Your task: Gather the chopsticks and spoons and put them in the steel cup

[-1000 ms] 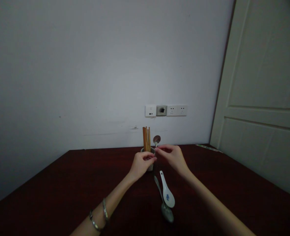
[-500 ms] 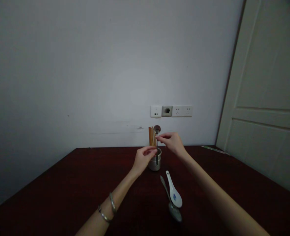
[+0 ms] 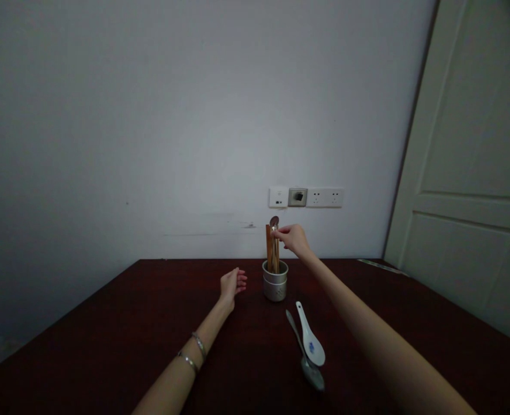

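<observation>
A small metal utensil cup (image 3: 275,284) stands on the dark red table (image 3: 108,334), holding several wooden chopsticks (image 3: 269,249) and an upright metal spoon (image 3: 274,222). My right hand (image 3: 292,238) pinches that spoon's handle just under its bowl, above the cup. My left hand (image 3: 232,283) hovers open to the left of the cup, a little apart from it, with two bracelets on the wrist. In front of the cup lie a white ceramic spoon (image 3: 310,342) with a blue mark and a second metal spoon (image 3: 307,361), side by side.
The table's far edge meets a white wall with a row of sockets (image 3: 306,197). A cream door (image 3: 475,173) stands at the right. A thin pale strip (image 3: 382,267) lies at the table's far right corner.
My left hand has let go of the cup's rim and drawn back to the left, opening. My right hand has moved up the spoon's handle, which now stands upright in the cup.
</observation>
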`<state>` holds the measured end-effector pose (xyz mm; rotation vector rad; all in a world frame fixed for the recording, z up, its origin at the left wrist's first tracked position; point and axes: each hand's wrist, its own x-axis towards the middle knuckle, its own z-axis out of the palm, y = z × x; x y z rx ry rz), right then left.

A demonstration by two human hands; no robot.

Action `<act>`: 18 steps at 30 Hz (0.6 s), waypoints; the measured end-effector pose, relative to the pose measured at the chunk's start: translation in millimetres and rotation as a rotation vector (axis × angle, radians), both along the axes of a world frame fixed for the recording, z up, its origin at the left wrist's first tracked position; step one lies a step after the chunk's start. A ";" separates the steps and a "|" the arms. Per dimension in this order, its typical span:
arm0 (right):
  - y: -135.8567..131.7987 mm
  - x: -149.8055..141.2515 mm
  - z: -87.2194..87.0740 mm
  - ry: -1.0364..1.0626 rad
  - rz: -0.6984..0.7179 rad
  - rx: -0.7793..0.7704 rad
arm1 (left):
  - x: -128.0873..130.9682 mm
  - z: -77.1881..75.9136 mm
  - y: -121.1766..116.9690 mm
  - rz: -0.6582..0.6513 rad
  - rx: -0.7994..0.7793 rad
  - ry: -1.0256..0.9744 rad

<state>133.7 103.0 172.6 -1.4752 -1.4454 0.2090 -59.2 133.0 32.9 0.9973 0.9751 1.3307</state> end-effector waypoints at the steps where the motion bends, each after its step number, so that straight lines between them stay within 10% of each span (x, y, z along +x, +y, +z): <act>1: 1.5 -0.7 -4.8 -0.035 -0.016 -0.015 | -1.3 -3.0 1.7 0.009 0.009 0.015; 18: 3.6 -17.5 -48.5 -0.331 -0.159 -0.306 | -4.7 -23.8 10.3 -0.053 0.092 0.178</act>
